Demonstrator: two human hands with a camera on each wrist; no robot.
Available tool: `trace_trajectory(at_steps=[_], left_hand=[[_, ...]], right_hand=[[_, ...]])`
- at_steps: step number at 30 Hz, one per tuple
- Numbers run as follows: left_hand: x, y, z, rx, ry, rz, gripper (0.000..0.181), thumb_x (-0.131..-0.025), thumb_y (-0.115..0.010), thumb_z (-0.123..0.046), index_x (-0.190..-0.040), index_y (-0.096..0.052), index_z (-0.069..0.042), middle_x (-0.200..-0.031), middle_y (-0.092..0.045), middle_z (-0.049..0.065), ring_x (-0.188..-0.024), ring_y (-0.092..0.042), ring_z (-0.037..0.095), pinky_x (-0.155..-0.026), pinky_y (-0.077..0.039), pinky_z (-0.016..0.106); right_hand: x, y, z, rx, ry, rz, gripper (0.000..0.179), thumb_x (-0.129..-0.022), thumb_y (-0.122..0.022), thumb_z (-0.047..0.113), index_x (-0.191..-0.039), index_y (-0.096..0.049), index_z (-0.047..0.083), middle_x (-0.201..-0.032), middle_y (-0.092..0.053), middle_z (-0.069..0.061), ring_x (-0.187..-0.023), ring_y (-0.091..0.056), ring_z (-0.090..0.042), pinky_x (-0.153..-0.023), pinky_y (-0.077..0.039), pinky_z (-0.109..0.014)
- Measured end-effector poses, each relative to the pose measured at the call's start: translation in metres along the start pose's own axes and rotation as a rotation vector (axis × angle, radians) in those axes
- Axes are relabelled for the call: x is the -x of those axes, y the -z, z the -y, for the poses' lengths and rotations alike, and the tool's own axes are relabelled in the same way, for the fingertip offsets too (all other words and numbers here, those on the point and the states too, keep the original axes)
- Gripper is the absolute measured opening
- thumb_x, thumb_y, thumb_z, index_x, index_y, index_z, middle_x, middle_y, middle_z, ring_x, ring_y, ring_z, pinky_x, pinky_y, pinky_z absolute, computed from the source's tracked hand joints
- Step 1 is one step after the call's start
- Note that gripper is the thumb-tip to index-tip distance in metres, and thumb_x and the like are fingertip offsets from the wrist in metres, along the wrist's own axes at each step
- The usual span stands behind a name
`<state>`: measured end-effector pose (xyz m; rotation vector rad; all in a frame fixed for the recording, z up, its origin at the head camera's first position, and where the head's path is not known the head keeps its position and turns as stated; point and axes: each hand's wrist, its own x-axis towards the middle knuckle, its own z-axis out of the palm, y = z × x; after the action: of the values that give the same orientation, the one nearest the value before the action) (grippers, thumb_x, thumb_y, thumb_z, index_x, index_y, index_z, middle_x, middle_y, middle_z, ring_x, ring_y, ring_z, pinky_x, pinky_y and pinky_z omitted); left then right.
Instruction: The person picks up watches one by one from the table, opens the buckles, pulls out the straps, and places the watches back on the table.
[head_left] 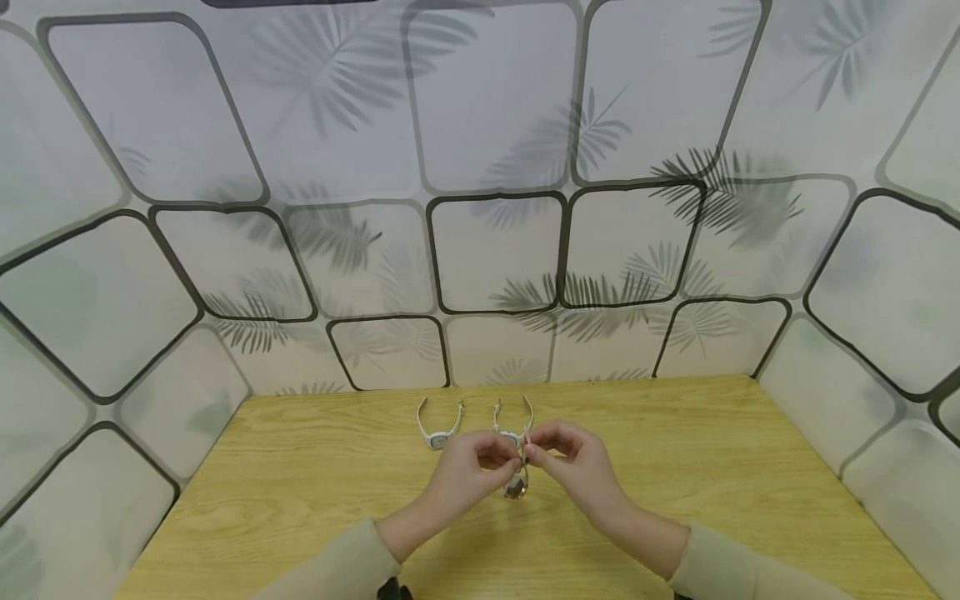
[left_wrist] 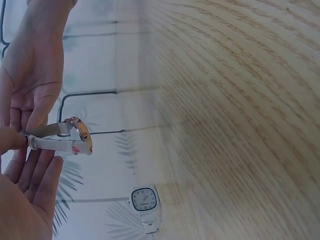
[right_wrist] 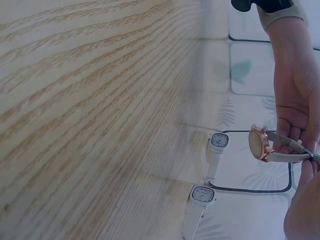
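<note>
Both hands hold one wristwatch with a rose-gold case (head_left: 515, 488) and a pale strap (left_wrist: 55, 144), above the wooden table. My left hand (head_left: 467, 468) pinches the strap from the left, thumb and fingertips by the buckle end. From the other side my right hand (head_left: 583, 468) pinches the strap at nearly the same spot. The strap forms a loop, with the case (right_wrist: 258, 144) hanging away from the fingers. Fingers partly hide the buckle in both wrist views.
Two white watches with squarish dials lie behind the hands, a left one (head_left: 438, 440) and a right one (head_left: 498, 412) partly covered by the hands. The wooden table (head_left: 315, 492) meets a patterned wall covering (head_left: 498, 250) at the back and sides.
</note>
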<state>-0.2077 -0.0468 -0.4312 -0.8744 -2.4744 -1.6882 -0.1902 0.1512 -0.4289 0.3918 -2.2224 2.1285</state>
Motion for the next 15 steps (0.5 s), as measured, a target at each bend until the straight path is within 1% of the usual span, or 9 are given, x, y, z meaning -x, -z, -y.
trace_trajectory(at_steps=[4,9,13,15], left_hand=[[-0.0004,-0.0004,0.0007,0.005,0.000,0.000,0.005,-0.094,-0.074,0.003,-0.094,-0.078,0.001,-0.092,-0.080,0.018,-0.081,-0.075,0.010,-0.075,-0.062,0.019],[-0.0012,-0.0015,0.0018,-0.002,0.000,-0.010,0.005,-0.093,-0.073,0.005,-0.093,-0.077,0.001,-0.091,-0.079,0.018,-0.080,-0.075,0.010,-0.074,-0.062,0.018],[-0.0010,-0.0022,0.0009,-0.013,-0.005,-0.013,0.005,-0.092,-0.073,0.005,-0.091,-0.076,0.001,-0.090,-0.079,0.018,-0.079,-0.075,0.012,-0.074,-0.062,0.018],[-0.0008,-0.0026,0.0003,-0.018,-0.012,-0.010,0.006,-0.092,-0.073,0.006,-0.091,-0.076,0.001,-0.090,-0.079,0.017,-0.080,-0.076,0.014,-0.075,-0.062,0.018]], right_hand=[[0.0003,-0.0005,-0.0006,-0.006,-0.005,-0.008,0.008,-0.097,-0.075,-0.001,-0.103,-0.072,-0.005,-0.100,-0.075,-0.007,-0.094,-0.070,-0.004,-0.085,-0.063,-0.021],[0.0005,-0.0006,-0.0004,-0.013,-0.006,-0.008,0.005,-0.097,-0.075,-0.001,-0.101,-0.074,0.000,-0.099,-0.075,-0.008,-0.094,-0.070,-0.004,-0.084,-0.063,-0.021],[0.0013,-0.0009,0.0000,-0.014,-0.006,-0.009,0.005,-0.096,-0.075,-0.001,-0.100,-0.074,0.003,-0.100,-0.075,-0.008,-0.094,-0.069,-0.004,-0.084,-0.063,-0.021],[0.0019,-0.0008,0.0003,-0.013,-0.004,-0.008,0.005,-0.096,-0.075,-0.001,-0.101,-0.074,0.001,-0.100,-0.075,-0.008,-0.094,-0.069,-0.004,-0.084,-0.063,-0.020]])
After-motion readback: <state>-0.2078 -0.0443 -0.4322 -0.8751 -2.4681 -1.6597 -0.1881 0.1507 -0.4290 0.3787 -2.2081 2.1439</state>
